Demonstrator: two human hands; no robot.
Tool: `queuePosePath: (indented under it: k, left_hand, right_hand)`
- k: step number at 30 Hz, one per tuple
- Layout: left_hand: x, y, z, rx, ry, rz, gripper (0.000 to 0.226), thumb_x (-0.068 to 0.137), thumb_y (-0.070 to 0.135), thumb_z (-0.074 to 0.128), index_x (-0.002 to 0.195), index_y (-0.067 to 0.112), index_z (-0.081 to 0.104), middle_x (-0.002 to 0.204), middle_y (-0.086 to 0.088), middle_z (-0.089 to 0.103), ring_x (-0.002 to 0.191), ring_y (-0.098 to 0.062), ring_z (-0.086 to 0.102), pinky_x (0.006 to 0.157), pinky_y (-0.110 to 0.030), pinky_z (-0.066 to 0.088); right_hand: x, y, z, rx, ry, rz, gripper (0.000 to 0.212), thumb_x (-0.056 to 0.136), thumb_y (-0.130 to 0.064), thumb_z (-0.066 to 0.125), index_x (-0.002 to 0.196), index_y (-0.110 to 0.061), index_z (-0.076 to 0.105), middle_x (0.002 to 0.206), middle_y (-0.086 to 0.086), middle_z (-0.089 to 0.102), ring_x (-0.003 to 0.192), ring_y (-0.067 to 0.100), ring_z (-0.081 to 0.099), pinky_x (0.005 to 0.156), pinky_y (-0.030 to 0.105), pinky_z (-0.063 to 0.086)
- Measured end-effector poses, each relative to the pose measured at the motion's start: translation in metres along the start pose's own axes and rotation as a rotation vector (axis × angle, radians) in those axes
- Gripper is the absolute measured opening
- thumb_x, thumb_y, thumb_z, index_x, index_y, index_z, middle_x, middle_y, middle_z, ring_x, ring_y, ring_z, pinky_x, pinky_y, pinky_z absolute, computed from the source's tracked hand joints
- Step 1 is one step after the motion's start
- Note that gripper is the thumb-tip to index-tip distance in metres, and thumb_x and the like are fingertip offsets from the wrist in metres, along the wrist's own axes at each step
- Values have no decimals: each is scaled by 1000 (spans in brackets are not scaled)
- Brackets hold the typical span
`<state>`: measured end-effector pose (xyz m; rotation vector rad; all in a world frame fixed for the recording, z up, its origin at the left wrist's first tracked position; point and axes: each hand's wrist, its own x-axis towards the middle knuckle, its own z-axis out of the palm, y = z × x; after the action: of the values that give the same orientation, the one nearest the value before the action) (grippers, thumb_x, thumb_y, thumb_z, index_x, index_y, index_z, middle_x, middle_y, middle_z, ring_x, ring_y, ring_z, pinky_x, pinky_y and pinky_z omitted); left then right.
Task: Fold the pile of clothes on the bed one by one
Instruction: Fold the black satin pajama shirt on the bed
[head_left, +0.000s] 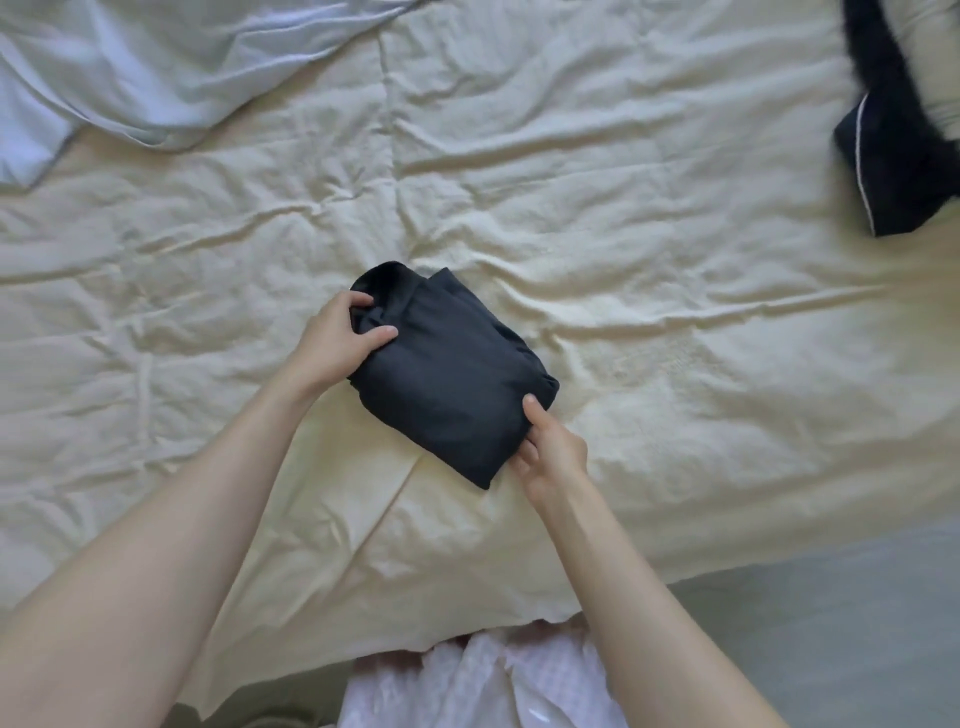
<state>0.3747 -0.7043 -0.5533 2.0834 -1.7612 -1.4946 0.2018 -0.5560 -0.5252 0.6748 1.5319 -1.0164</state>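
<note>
A dark navy garment, folded into a small thick bundle, lies in the middle of the cream bed cover. My left hand grips its upper left end, thumb on top and fingers curled into the bunched fabric. At the bundle's lower right edge my right hand pinches the folded side, thumb on top and fingers tucked beneath.
A pale blue garment lies crumpled at the far left corner. Dark clothes with white piping sit at the far right edge, beside something pale. The bed's near edge runs in front of me; grey floor shows at the lower right.
</note>
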Motion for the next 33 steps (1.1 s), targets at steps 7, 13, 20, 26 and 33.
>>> queuePosePath:
  k: [7, 13, 20, 26, 33]
  left_hand:
    - [-31, -22, 8, -139, 266, 68, 50, 83, 24, 70, 120, 23, 36, 111, 3, 52, 96, -17, 52, 58, -5, 37]
    - [-31, -28, 6, -144, 152, 86, 63, 89, 23, 64, 145, 24, 34, 142, 3, 46, 128, -13, 44, 97, -17, 33]
    - [-36, -25, 7, -36, 115, 107, 43, 92, 23, 58, 134, 17, 51, 130, -4, 58, 122, -20, 50, 93, -20, 36]
    - [-65, -10, 3, -126, 145, 151, 39, 91, 17, 60, 130, 16, 56, 124, 2, 60, 109, -8, 53, 92, -21, 43]
    - [-115, 36, 19, -252, 187, 196, 38, 90, 14, 62, 128, 15, 58, 114, 19, 55, 106, 4, 50, 79, 6, 35]
  right_hand:
    - [-9, 3, 12, -101, -56, -69, 3, 92, -13, 60, 91, -12, 62, 93, 4, 67, 79, 16, 65, 59, 22, 57]
    - [0, 14, 7, -312, -91, -214, 13, 93, -17, 58, 105, -19, 60, 108, 3, 67, 104, 21, 64, 94, 38, 51]
    - [-1, 14, 5, -409, -35, -419, 8, 94, -18, 55, 98, -15, 61, 106, 10, 66, 97, 24, 63, 82, 36, 51]
    - [-21, -4, -2, -415, -50, -506, 6, 92, -22, 58, 89, -26, 62, 98, 0, 67, 91, 17, 64, 77, 31, 52]
    - [-59, -41, -43, -364, -35, -601, 2, 89, -26, 63, 90, -27, 65, 96, -2, 68, 82, 9, 64, 54, 14, 46]
